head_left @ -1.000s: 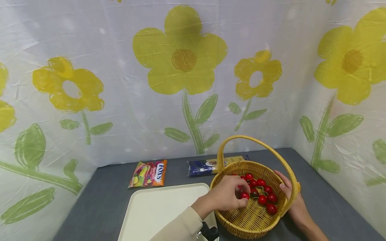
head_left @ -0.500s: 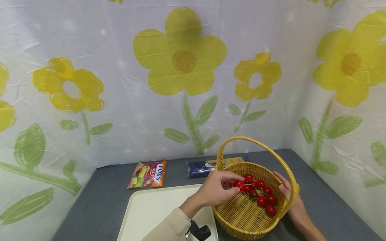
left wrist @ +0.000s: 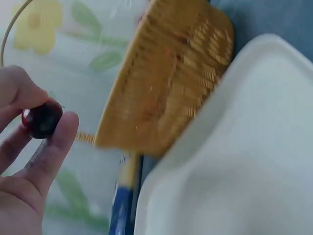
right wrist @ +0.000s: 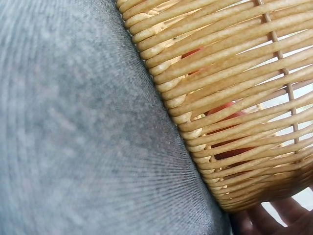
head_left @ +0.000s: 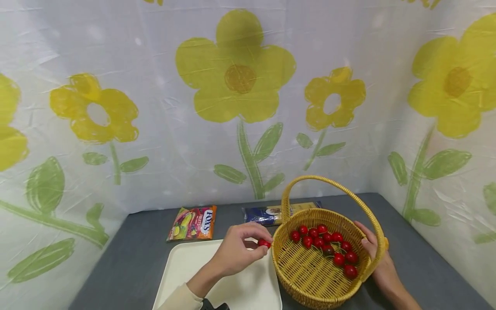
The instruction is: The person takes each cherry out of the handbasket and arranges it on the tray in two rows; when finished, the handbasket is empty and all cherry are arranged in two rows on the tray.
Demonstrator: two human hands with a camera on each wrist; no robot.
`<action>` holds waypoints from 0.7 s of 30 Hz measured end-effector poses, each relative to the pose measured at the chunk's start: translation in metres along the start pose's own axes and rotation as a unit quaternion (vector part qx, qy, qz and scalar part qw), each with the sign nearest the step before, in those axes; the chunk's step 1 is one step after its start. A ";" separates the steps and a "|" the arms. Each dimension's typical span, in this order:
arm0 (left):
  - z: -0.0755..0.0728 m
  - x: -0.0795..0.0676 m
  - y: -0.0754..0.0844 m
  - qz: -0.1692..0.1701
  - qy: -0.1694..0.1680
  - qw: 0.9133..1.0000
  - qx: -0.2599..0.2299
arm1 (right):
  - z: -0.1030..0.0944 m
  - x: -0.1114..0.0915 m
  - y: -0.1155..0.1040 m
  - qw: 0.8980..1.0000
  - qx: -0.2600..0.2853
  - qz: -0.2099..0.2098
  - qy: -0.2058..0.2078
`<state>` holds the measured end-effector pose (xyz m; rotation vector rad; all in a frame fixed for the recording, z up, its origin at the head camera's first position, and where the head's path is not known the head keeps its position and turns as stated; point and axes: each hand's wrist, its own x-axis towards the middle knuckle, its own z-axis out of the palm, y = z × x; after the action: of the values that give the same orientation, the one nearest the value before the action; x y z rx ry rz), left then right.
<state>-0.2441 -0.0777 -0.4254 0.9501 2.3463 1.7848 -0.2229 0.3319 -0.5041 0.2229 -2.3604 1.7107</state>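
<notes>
My left hand [head_left: 235, 253] pinches a red cherry [head_left: 264, 243] between thumb and fingers, over the right part of the cream tray [head_left: 201, 269] and just left of the basket's rim. In the left wrist view the cherry [left wrist: 43, 119] looks dark red, with a bit of stem. The yellow wicker basket [head_left: 306, 277] stands upright with its arched handle raised. Several cherries [head_left: 339, 259] lie inside, mostly toward the back and right. My right hand [head_left: 383, 267] holds the basket's right side at the rim. The right wrist view has its fingers [right wrist: 288, 210] against the woven wall [right wrist: 234, 93].
A Fox's Fruits candy bag [head_left: 192, 223] lies behind the tray. Behind the basket is a blue and yellow packet [head_left: 263, 215], partly hidden by it. The dark grey tabletop [head_left: 120, 262] meets a flower-printed cloth [head_left: 174, 172] at the back and sides.
My left hand has come out of the basket and moved left over the tray with a cherry. The right hand stays on the basket, which has barely shifted.
</notes>
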 end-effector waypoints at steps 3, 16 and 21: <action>-0.018 -0.012 -0.005 -0.014 0.023 0.999 0.016 | 0.000 -0.001 0.000 1.000 0.000 0.003 0.000; -0.074 -0.055 -0.013 -0.072 0.036 0.996 0.041 | -0.002 0.000 0.002 1.000 0.019 0.001 -0.005; -0.068 -0.056 -0.020 -0.076 0.044 0.994 0.060 | -0.001 0.000 0.002 1.000 0.015 0.013 -0.007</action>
<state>-0.2334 -0.1665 -0.4382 0.6951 2.5291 1.6786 -0.2236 0.3334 -0.5056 0.2104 -2.3582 1.7623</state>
